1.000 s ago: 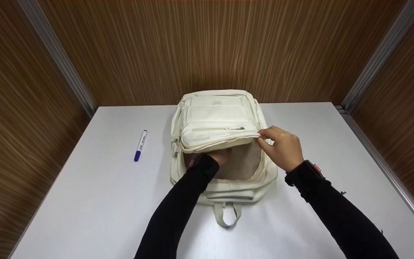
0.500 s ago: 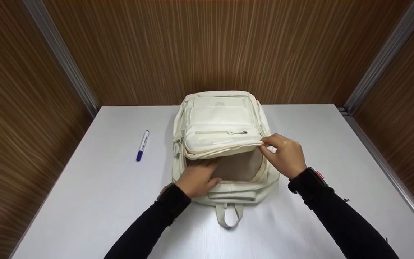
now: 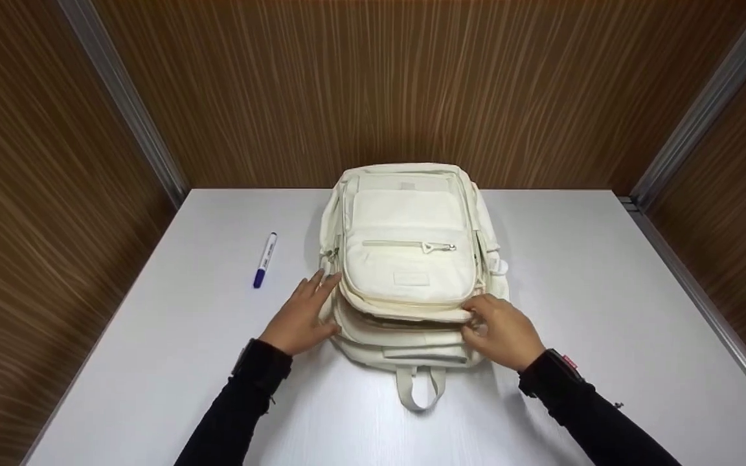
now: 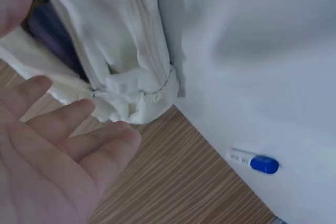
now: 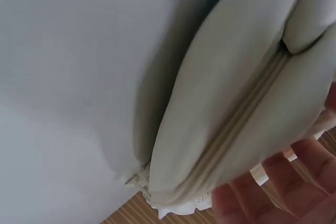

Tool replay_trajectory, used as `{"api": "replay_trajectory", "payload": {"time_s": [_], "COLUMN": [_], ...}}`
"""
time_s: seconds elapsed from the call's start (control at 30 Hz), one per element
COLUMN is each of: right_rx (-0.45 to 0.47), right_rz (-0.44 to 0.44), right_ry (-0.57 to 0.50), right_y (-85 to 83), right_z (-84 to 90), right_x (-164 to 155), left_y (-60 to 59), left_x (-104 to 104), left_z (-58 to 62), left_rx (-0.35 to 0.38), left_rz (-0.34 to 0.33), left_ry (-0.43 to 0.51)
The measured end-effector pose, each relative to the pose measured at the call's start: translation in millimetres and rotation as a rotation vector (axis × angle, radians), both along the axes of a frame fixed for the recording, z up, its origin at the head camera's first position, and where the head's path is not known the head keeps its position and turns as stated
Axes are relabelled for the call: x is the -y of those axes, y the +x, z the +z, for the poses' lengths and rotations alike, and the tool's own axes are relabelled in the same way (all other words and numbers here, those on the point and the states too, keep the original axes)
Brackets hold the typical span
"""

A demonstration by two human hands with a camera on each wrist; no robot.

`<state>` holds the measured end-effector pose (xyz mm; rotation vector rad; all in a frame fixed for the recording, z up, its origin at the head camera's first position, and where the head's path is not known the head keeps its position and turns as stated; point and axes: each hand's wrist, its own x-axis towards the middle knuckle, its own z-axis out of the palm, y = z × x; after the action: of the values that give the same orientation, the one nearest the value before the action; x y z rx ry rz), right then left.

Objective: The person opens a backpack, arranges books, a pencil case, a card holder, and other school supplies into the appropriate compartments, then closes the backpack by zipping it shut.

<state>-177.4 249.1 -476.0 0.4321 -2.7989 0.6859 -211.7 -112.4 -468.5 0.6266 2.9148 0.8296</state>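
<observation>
**Backpack flat on the table, a hand at each near corner**

Backpack [image 3: 412,259], cream-coloured, lies front side up in the middle of the white table [image 3: 606,310], its far end close to the wood-grain wall [image 3: 373,84] and its carry loop [image 3: 419,388] pointing toward the person. The front flap sits down over the main compartment, and a zip with a metal pull [image 3: 434,246] runs across the front pocket.

On the bag's left edge rests the left hand [image 3: 298,317], fingers straight and spread, touching the fabric near the side zip without gripping it; the left wrist view shows the same relaxed fingers [image 4: 79,145] just beside the bunched corner of the bag. At the near right corner of the flap sits the right hand [image 3: 502,330], fingers curled over the flap's edge and holding it. Both arms wear black sleeves [image 3: 580,414].

A marker [image 3: 265,259] with a blue cap lies on the table left of the backpack, well apart from it.
</observation>
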Motion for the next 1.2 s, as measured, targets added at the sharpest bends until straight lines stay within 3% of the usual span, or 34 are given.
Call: {"api": "replay_trajectory", "payload": {"time_s": [0.23,0.5,0.83,1.03,1.2], "right_rx": [0.106,0.178,0.256,0.305,0.356], "right_rz": [-0.101,-0.114,-0.078,-0.071,-0.056], "right_ry": [-0.174,-0.058,-0.169,-0.144,-0.107], "right_y": [4.0,6.8,-5.5,-11.8,-18.2], "right_z": [-6.2,-18.0,-22.4,-19.9,-15.2], "right_x": [5.1,11.5,10.5,6.4,0.5], "left_y": [-3.8,0.4,7.2,11.7,17.9], "left_x": [-23.5,-36.2,-42.6,-46.5,-53.1], "left_z": [-6.5,-18.9,-31.8,-33.1,-33.8], "left_rx": [0.074,0.173,0.118,0.118,0.06], "left_rz": [-0.034,-0.033,-0.004,0.001,0.002], "left_ry": [0.071,0.124,0.122,0.113,0.077]}}
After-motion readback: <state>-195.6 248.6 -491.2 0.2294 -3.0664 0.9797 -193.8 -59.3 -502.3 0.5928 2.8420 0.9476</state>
